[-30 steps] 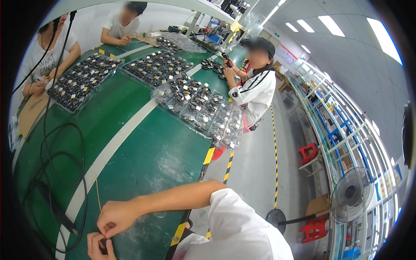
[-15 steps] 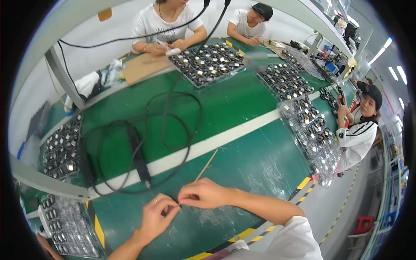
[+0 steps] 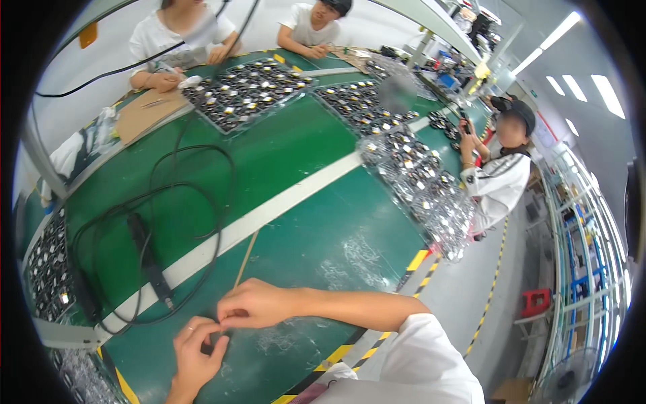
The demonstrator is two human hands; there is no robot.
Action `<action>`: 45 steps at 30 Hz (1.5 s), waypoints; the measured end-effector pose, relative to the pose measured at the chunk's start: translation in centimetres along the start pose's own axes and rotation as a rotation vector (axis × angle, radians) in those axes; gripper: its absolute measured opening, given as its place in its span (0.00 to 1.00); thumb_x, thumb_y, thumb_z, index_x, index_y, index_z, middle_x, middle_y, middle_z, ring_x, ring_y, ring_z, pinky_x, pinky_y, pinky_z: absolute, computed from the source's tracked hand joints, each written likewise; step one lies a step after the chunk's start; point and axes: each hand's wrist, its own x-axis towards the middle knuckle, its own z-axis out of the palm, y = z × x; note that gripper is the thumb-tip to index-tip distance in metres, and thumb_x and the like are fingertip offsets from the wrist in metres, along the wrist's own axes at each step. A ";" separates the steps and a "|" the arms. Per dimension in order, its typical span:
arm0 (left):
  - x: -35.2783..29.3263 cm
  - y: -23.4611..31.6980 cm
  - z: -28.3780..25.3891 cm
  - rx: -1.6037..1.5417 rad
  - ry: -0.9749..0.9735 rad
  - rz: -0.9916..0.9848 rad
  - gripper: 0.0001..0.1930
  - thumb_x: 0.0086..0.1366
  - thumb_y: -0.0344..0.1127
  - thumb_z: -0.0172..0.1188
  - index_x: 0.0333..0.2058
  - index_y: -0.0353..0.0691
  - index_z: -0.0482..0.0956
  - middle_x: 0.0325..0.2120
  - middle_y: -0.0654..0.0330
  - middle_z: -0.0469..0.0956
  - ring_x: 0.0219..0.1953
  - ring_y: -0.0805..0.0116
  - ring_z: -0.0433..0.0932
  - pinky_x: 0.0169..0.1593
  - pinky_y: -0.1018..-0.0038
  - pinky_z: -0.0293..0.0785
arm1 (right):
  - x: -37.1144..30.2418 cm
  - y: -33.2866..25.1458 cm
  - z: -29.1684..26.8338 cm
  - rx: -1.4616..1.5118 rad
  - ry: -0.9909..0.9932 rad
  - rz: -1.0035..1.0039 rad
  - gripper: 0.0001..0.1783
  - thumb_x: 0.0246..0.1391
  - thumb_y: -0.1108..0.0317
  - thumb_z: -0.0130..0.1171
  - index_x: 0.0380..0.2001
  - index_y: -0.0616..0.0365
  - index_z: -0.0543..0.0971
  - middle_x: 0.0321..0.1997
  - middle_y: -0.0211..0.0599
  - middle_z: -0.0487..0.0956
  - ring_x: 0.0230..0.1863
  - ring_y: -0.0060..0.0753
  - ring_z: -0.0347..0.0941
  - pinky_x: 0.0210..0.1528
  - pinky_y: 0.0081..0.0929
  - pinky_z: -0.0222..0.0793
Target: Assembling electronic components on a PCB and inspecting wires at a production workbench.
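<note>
Thin tan stick point(image 3: 247, 258) in the pinched grip of left hand point(image 3: 196, 348) and right hand point(image 3: 254, 303), white tags point(image 3: 64, 297) unreadable

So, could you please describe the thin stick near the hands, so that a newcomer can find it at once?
Look at the green tabletop, then at the white strip crossing it slantwise. Just below the strip, the thin stick slants down to the person's right hand. It is tan and straight, unlike the black cable looping to its left.
</note>
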 end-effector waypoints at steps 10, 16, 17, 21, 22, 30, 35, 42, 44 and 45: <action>-0.4 -0.2 0.3 -0.034 0.025 -0.096 0.11 0.53 0.14 0.69 0.33 0.33 0.79 0.32 0.58 0.75 0.24 0.71 0.66 0.28 0.75 0.62 | 0.2 0.2 -0.1 0.027 -0.030 -0.039 0.06 0.60 0.64 0.66 0.32 0.54 0.81 0.27 0.34 0.80 0.26 0.38 0.76 0.28 0.36 0.67; -0.8 -0.2 -0.1 -0.065 0.009 -0.115 0.12 0.52 0.14 0.69 0.32 0.34 0.79 0.31 0.58 0.74 0.24 0.72 0.66 0.27 0.75 0.61 | 0.4 -0.1 -0.6 0.163 0.007 -0.032 0.08 0.64 0.69 0.62 0.44 0.58 0.79 0.29 0.35 0.80 0.25 0.30 0.76 0.29 0.31 0.69; -0.9 -0.3 0.0 -0.065 0.006 -0.123 0.12 0.52 0.14 0.69 0.33 0.33 0.79 0.31 0.58 0.74 0.24 0.72 0.66 0.27 0.75 0.61 | 0.6 -0.5 -0.9 0.259 0.016 0.046 0.13 0.65 0.71 0.60 0.51 0.58 0.75 0.33 0.35 0.80 0.25 0.27 0.75 0.29 0.29 0.69; -0.6 -0.6 0.3 -0.039 0.032 -0.062 0.11 0.53 0.15 0.69 0.32 0.33 0.79 0.30 0.58 0.74 0.24 0.72 0.67 0.27 0.75 0.61 | 0.9 0.6 -1.2 0.464 0.123 0.148 0.25 0.67 0.75 0.55 0.65 0.54 0.65 0.45 0.34 0.78 0.26 0.19 0.74 0.29 0.22 0.69; -0.6 -0.5 0.2 -0.034 0.020 -0.086 0.10 0.53 0.15 0.68 0.32 0.32 0.79 0.30 0.58 0.74 0.24 0.71 0.67 0.27 0.75 0.61 | 1.2 0.9 -1.2 0.483 0.135 0.133 0.26 0.68 0.76 0.53 0.67 0.53 0.64 0.48 0.35 0.78 0.25 0.20 0.73 0.29 0.21 0.69; 0.2 0.8 -1.4 -0.055 -0.070 -0.004 0.05 0.64 0.22 0.68 0.37 0.33 0.80 0.33 0.55 0.78 0.28 0.65 0.75 0.34 0.72 0.74 | 0.9 1.5 -1.4 0.388 0.136 0.160 0.29 0.68 0.77 0.53 0.69 0.53 0.61 0.49 0.33 0.77 0.25 0.19 0.71 0.29 0.21 0.68; 0.1 0.8 -1.7 -0.046 -0.067 0.013 0.05 0.64 0.22 0.68 0.38 0.34 0.82 0.33 0.55 0.80 0.26 0.65 0.73 0.32 0.72 0.73 | 1.3 1.0 -1.5 0.294 0.341 0.064 0.45 0.66 0.80 0.53 0.79 0.50 0.43 0.62 0.36 0.70 0.26 0.18 0.66 0.32 0.21 0.68; -0.9 -0.3 -0.2 -0.034 0.045 -0.041 0.08 0.52 0.17 0.70 0.29 0.33 0.81 0.28 0.57 0.76 0.23 0.69 0.69 0.27 0.74 0.64 | 0.5 -0.3 -1.2 0.028 0.139 0.059 0.43 0.66 0.76 0.56 0.78 0.54 0.48 0.63 0.43 0.71 0.30 0.29 0.75 0.35 0.32 0.73; -0.8 -0.5 -0.5 -0.041 0.015 0.000 0.08 0.51 0.17 0.70 0.29 0.33 0.81 0.28 0.56 0.77 0.23 0.68 0.70 0.27 0.74 0.65 | 0.5 -2.0 -0.8 -0.047 0.039 0.073 0.42 0.64 0.69 0.60 0.76 0.57 0.52 0.63 0.48 0.72 0.36 0.45 0.81 0.35 0.44 0.77; -0.7 -0.4 -0.9 -0.041 0.017 0.002 0.08 0.51 0.17 0.70 0.29 0.33 0.81 0.28 0.56 0.77 0.23 0.68 0.70 0.27 0.74 0.65 | 0.4 -2.0 -0.4 -0.050 0.039 0.072 0.42 0.64 0.69 0.60 0.76 0.57 0.52 0.63 0.48 0.72 0.36 0.45 0.81 0.35 0.44 0.77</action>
